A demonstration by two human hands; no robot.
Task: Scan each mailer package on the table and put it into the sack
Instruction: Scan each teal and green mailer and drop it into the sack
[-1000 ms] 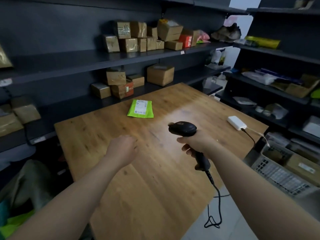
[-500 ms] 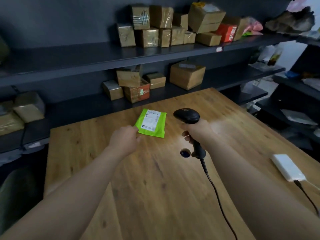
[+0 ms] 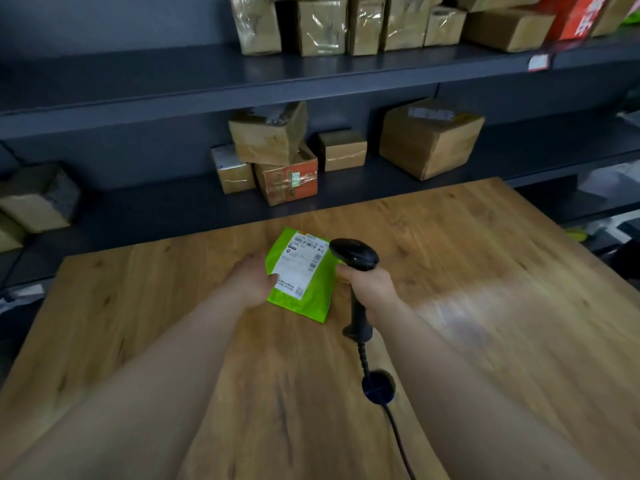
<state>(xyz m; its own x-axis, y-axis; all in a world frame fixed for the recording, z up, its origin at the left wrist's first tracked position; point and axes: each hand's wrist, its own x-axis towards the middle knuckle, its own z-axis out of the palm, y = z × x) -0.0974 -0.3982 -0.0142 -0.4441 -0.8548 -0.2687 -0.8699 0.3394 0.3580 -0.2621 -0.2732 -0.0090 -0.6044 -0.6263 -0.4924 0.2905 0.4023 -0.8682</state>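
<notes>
A bright green mailer package (image 3: 313, 289) with a white shipping label sits near the far edge of the wooden table (image 3: 502, 306). My left hand (image 3: 251, 280) grips its left edge, thumb on the label, and tilts it up. My right hand (image 3: 369, 289) holds a black handheld barcode scanner (image 3: 353, 254) by its grip, just right of the mailer, its head beside the label's top. The scanner's cable runs down over the table toward me. No sack is in view.
Dark shelves (image 3: 311, 74) behind the table carry several taped cardboard boxes (image 3: 429, 136). A round black hole (image 3: 378, 388) in the tabletop lies under the scanner cable. More boxes (image 3: 38, 199) stand at the far left.
I have moved closer to the mailer. My left hand, which was just reaching its corner, now grips it and lifts its edge. The scanner has come up beside the label.
</notes>
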